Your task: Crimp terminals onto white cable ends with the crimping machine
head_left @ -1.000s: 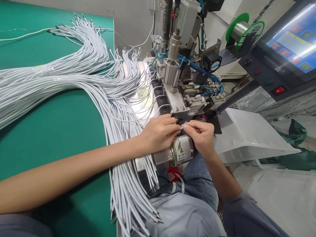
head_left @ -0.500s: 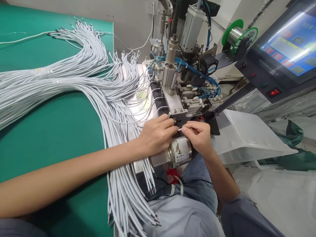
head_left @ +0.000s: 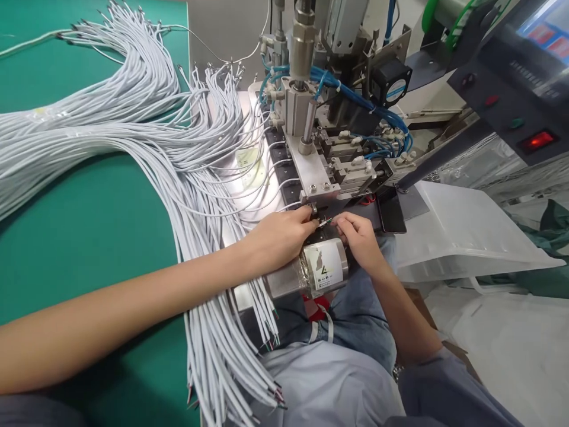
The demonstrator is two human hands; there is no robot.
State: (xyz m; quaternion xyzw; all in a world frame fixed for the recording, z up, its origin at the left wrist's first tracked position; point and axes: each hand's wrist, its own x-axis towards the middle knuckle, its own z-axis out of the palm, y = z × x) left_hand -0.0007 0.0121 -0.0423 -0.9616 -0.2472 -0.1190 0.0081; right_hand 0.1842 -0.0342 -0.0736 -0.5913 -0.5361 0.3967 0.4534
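My left hand (head_left: 284,236) is closed around a white cable, whose stripped end (head_left: 323,223) pokes out past the fingertips with thin coloured wires. My right hand (head_left: 358,237) is closed in a pinch just right of that end, at the wire tips; its grip is partly hidden by the fingers. Both hands are at the front of a wiring machine (head_left: 302,118) with metal cylinders and blue air tubes. Several white cables run into its row of black clamps (head_left: 284,172). A large bundle of white cables (head_left: 186,160) lies left of it, passing under my left forearm.
A green table mat (head_left: 89,237) spans the left. At the upper right a control panel (head_left: 511,101) with a lit red switch overhangs a translucent plastic bin (head_left: 466,231). A labelled metal cylinder (head_left: 326,267) sits just below my hands. A wire spool (head_left: 448,24) stands behind.
The view has moved nearer to the machine. My right fingers have shifted off the white sheath toward the wire tips, so the coloured wires at the cable end now show between my hands.
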